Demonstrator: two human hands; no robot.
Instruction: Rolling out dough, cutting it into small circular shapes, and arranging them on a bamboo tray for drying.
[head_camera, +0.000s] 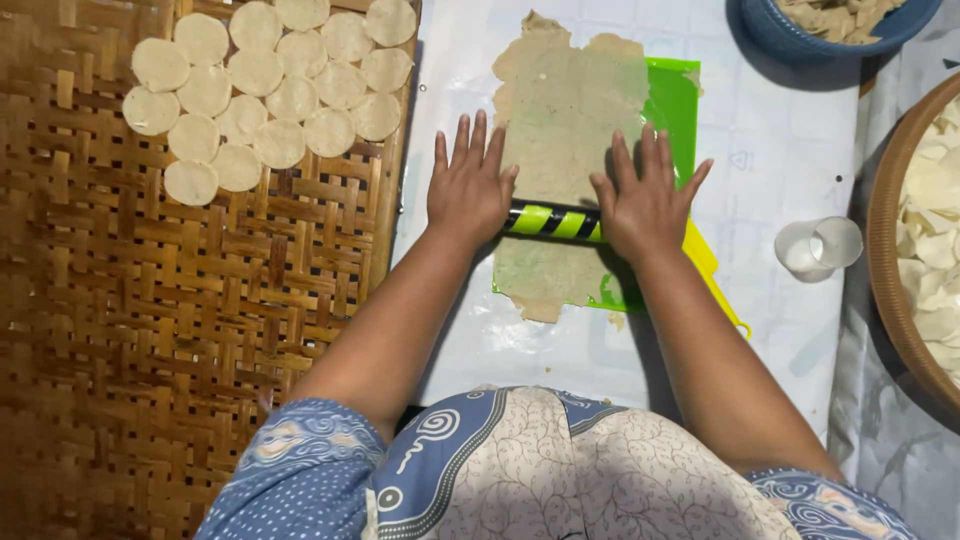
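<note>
A thin sheet of beige dough (565, 130) lies stretched over a green cutting board (673, 105). Across it lies a rolling pin (553, 221) with green and black stripes. My left hand (468, 185) presses flat on the pin's left end, fingers spread. My right hand (645, 195) presses on its right end the same way. Only the middle of the pin shows between my palms.
A woven bamboo mat (150, 330) at the left carries several round dough discs (270, 85). A small clear cup (818, 247) stands right of the board. A blue bowl (770, 30) of dough scraps sits at top right, a basket (885, 240) of pale pieces at the right edge.
</note>
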